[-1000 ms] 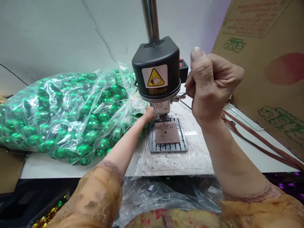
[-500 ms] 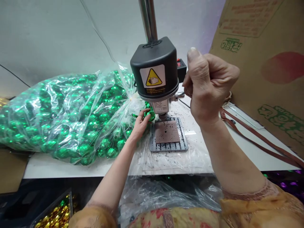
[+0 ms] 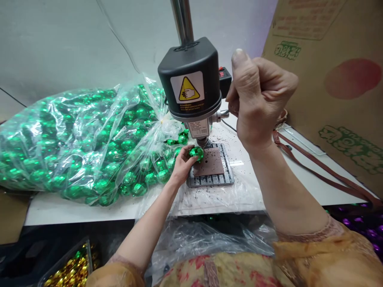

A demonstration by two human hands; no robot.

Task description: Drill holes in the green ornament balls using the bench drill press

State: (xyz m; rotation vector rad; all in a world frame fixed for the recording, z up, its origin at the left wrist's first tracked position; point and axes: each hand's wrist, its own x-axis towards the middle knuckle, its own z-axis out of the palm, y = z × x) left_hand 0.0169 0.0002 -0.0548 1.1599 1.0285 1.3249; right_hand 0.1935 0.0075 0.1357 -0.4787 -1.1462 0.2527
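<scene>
A small bench drill (image 3: 191, 85) with a black head and a yellow warning sticker stands on a white table (image 3: 302, 175). My left hand (image 3: 182, 163) is closed on a shiny green faceted ball (image 3: 196, 152), holding it on the drill's base plate (image 3: 211, 170) right under the drill bit. My right hand (image 3: 259, 99) is a fist wrapped round the drill's feed lever (image 3: 221, 115), thumb up, to the right of the drill head. A big clear plastic bag (image 3: 74, 139) stuffed with the same green balls lies left of the drill.
A large cardboard box (image 3: 326, 67) leans at the right. Brown straps (image 3: 314, 167) lie across the table by it. Black shavings speckle clear plastic sheeting around the base. A tray of gold balls (image 3: 70, 271) sits at lower left, purple balls (image 3: 359, 223) at lower right.
My left hand came out from behind the drill with a green ball and brought it onto the base plate under the bit. The right fist stayed on the lever.
</scene>
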